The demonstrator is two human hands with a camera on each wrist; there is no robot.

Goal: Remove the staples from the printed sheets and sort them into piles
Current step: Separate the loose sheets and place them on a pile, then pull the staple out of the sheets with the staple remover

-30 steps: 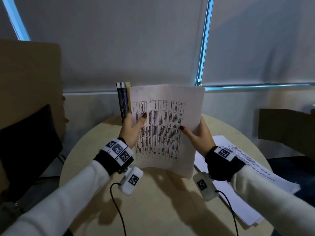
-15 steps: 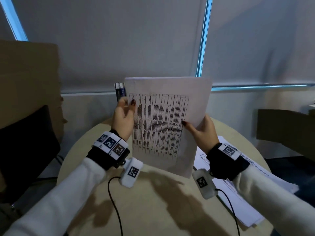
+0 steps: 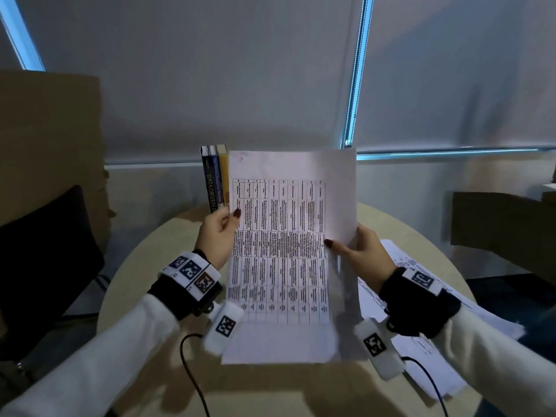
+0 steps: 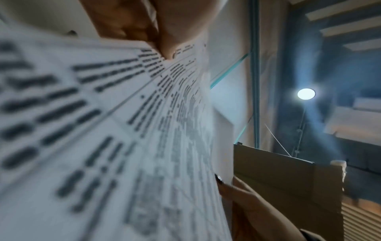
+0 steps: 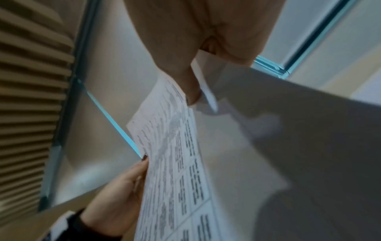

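Left hand [image 3: 216, 236]: thumb and fingers pinch left edge of printed sheets [image 3: 285, 254]. Right hand [image 3: 365, 254]: thumb on front, fingers behind, pinching right edge. Sheets held upright above round counter [image 3: 144, 284], printed table facing person. Pile of loose sheets [image 3: 469, 314] lies on counter at right. Three books [image 3: 214, 179] stand upright behind held sheets.

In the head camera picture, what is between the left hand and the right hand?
The printed sheet with a table on it: the left hand pinches one edge, the right hand the other.
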